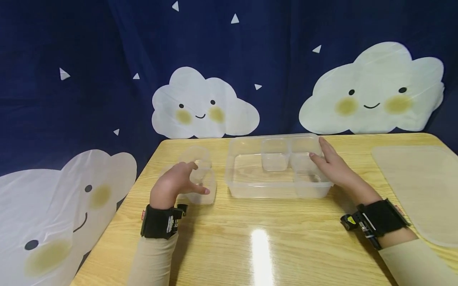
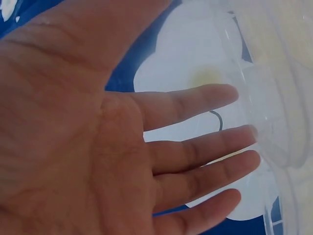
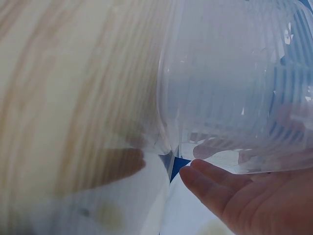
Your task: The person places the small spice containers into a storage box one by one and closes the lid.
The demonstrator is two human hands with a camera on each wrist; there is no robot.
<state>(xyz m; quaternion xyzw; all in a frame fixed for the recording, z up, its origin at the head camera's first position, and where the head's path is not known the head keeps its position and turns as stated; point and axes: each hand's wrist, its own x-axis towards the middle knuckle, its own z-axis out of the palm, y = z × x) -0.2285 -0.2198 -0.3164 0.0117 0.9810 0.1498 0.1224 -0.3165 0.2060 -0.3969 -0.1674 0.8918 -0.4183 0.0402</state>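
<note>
A large clear plastic box (image 1: pixel 264 190) stands on the table, with smaller clear containers inside at its back middle (image 1: pixel 274 162) and right side. Against the box's right wall lies my right hand (image 1: pixel 334 167), fingers extended along the outside and thumb over the rim. The right wrist view shows those fingers (image 3: pixel 215 191) touching the ribbed clear wall. To the left, several loose clear containers (image 1: pixel 207 194) stand close together, partly hidden by my left hand (image 1: pixel 175 184). That hand is spread just above and beside them, holding nothing; its fingers (image 2: pixel 195 105) look nearly straight in the left wrist view.
A flat translucent sheet, perhaps a lid (image 1: pixel 422 186), lies at the table's right side. Behind the wooden table (image 1: pixel 229 238) hangs a dark blue curtain (image 1: pixel 272 47) with white clouds. Light glares off the table's front middle.
</note>
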